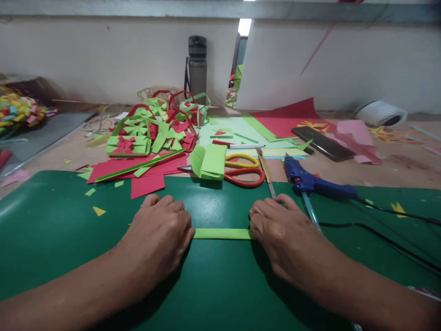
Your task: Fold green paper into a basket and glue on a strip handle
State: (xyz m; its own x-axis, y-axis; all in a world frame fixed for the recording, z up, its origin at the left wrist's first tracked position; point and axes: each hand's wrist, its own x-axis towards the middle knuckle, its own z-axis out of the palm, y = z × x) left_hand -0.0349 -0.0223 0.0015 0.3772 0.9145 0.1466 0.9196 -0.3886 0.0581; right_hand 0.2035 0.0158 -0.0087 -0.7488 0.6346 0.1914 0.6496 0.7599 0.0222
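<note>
A narrow light-green paper strip (222,234) stretches level between my two hands, just over the green mat (220,285). My left hand (163,225) is closed on the strip's left end, and my right hand (274,225) pinches its right end. The fingers hide both ends. Beyond the hands lie scissors (246,177) with red and yellow handles, their blades partly under a folded green paper piece (212,162). A craft knife (265,168) points toward my right hand. Right of it rests a blue glue gun (310,179) with a glue stick in it.
Small green and red paper bags (151,126) are heaped at the back left, before a grey bottle (197,69). Red paper strips (148,186) lie at the mat's far edge. A phone (324,143) sits back right. The glue gun's cable (396,211) crosses the right side.
</note>
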